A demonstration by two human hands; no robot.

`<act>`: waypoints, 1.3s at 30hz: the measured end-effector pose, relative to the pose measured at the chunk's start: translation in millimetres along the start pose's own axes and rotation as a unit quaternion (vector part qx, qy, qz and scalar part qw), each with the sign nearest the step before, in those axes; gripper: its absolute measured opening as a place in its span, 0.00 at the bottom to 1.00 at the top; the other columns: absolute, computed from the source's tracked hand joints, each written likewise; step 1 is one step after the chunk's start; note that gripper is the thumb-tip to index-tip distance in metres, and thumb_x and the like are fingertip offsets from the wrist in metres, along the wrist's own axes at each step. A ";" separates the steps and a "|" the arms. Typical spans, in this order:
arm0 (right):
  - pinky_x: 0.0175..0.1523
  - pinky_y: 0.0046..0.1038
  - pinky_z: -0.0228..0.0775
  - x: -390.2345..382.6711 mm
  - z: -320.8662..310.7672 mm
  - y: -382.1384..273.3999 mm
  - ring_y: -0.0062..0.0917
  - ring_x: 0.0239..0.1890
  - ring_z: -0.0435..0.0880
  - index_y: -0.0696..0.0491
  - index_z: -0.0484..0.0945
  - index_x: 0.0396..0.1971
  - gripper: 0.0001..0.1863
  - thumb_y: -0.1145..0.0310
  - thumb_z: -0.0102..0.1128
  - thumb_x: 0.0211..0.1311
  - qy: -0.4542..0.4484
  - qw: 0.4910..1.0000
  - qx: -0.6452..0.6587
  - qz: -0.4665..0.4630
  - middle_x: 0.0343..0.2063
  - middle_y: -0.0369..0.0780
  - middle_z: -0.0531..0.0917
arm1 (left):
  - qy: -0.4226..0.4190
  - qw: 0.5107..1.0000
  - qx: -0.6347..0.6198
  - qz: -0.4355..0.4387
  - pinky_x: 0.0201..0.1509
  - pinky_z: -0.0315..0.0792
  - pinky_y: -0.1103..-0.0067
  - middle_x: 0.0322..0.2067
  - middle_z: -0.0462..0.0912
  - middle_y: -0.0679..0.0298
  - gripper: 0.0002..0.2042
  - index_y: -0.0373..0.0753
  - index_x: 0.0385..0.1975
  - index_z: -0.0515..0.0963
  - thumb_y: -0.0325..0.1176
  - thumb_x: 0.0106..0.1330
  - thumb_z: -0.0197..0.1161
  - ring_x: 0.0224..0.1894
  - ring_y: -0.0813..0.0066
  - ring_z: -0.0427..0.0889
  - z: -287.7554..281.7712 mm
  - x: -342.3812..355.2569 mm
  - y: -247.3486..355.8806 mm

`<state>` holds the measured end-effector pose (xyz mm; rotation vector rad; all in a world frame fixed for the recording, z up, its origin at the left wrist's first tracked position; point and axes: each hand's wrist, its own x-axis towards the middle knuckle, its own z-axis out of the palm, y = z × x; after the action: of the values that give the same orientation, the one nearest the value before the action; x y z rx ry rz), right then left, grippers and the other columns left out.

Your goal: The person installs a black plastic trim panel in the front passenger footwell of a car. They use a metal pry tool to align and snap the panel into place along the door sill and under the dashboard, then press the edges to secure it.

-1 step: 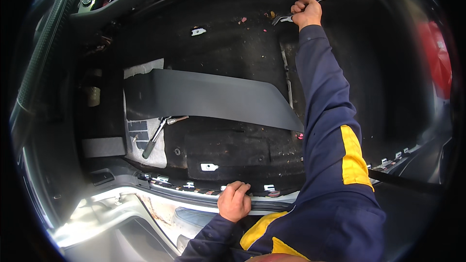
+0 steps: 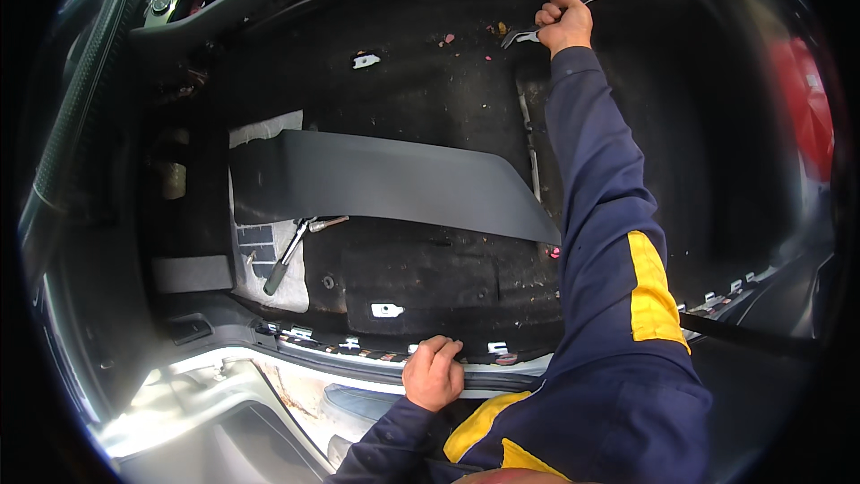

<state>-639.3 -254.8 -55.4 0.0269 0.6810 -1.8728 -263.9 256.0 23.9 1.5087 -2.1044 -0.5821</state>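
Observation:
My right hand (image 2: 564, 22) is stretched to the far side of the black carpeted floor (image 2: 421, 90), closed round a slim metal hand tool (image 2: 521, 37) that shows either side of my fist near the upper trim. At the near edge, my left hand (image 2: 434, 372) curls its fingers over the door sill (image 2: 358, 367), beside small metal clips (image 2: 496, 348). Between my hands a long dark grey trim panel (image 2: 385, 179) lies on the carpet. Under its left end are a pale mat (image 2: 291, 287) and a ratchet wrench (image 2: 287, 262).
A centre console with knobs (image 2: 161, 3) is at the upper left. A grey block (image 2: 193, 273) lies at the left of the floor. A red object (image 2: 802, 108) shows at the far right. White clips (image 2: 387, 310) sit on the carpet.

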 end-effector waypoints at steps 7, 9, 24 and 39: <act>0.25 0.25 0.58 -16.8 18.8 -1.6 0.19 0.22 0.67 0.50 0.84 0.42 0.08 0.77 0.57 0.69 0.079 0.997 -0.007 -0.013 0.33 0.35 0.82 | 0.004 1.000 0.004 0.006 0.38 0.82 0.66 0.44 0.82 0.55 0.21 0.39 0.46 0.82 0.14 0.51 0.61 0.38 0.54 0.86 1.4 1.7 1.7; 0.26 0.25 0.58 -28.3 28.7 5.2 0.18 0.22 0.65 0.51 0.81 0.51 0.12 0.74 0.55 0.72 0.097 0.995 -0.003 -0.030 0.42 0.37 0.85 | 0.004 1.000 0.002 0.000 0.39 0.82 0.66 0.44 0.82 0.55 0.21 0.39 0.46 0.82 0.14 0.51 0.61 0.38 0.54 0.86 1.5 0.6 1.6; 0.22 0.22 0.53 -249.9 96.6 157.4 0.14 0.19 0.66 0.50 0.82 0.45 0.10 0.73 0.62 0.65 -0.064 0.968 0.049 0.239 0.30 0.33 0.81 | 0.003 1.000 0.001 -0.002 0.41 0.81 0.64 0.44 0.82 0.53 0.19 0.38 0.43 0.82 0.14 0.52 0.58 0.40 0.52 0.86 1.4 2.1 2.3; 0.20 0.21 0.58 -386.3 99.2 202.2 0.13 0.18 0.71 0.54 0.80 0.49 0.10 0.72 0.58 0.71 -0.061 0.942 0.060 0.324 0.32 0.36 0.84 | 0.009 0.999 -0.006 -0.034 0.49 0.80 0.57 0.50 0.82 0.42 0.23 0.33 0.51 0.82 0.21 0.51 0.62 0.46 0.36 0.84 0.1 -12.7 -7.1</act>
<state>-277.3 -21.8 65.8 0.1913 0.4015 -1.2624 -255.2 265.9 17.8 1.5780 -2.0384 -0.6024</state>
